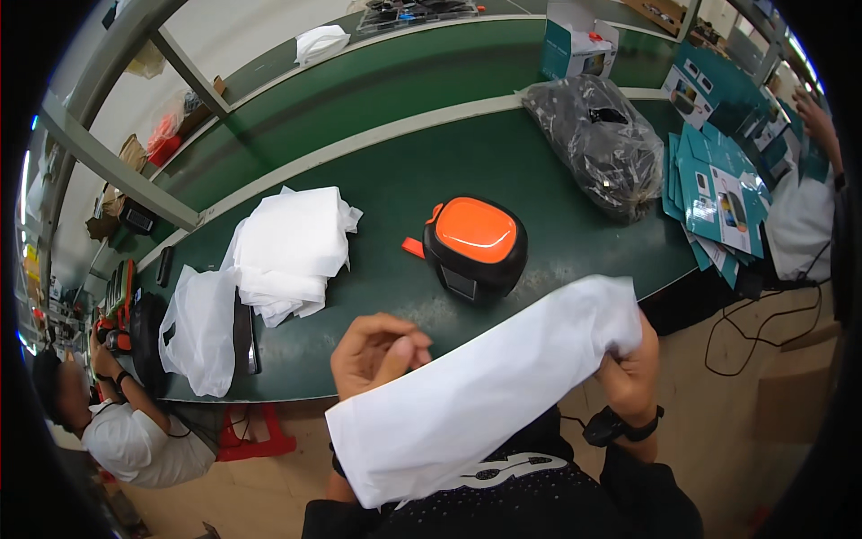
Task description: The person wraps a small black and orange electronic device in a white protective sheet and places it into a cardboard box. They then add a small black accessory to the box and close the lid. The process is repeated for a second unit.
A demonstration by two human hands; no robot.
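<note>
A white sheet-like bag (485,386) stretches slantwise in front of my body, its left end low and its right end raised. My right hand (628,368) grips the bag's right end, the thumb on the near side. Behind its left part is my left hand (377,352), fingers curled in with nothing visible between them; the bag covers the wrist. Just beyond the bag, a black rounded device with an orange oval top (476,242) stands on the green table (386,225). An orange tab sticks out from its left side.
Left on the table are a stack of white bags (292,247) and a translucent plastic bag (202,328). At the right lie a grey plastic bag with dark contents (597,148) and teal flat boxes (718,198). Co-workers (144,422) sit left and stand right.
</note>
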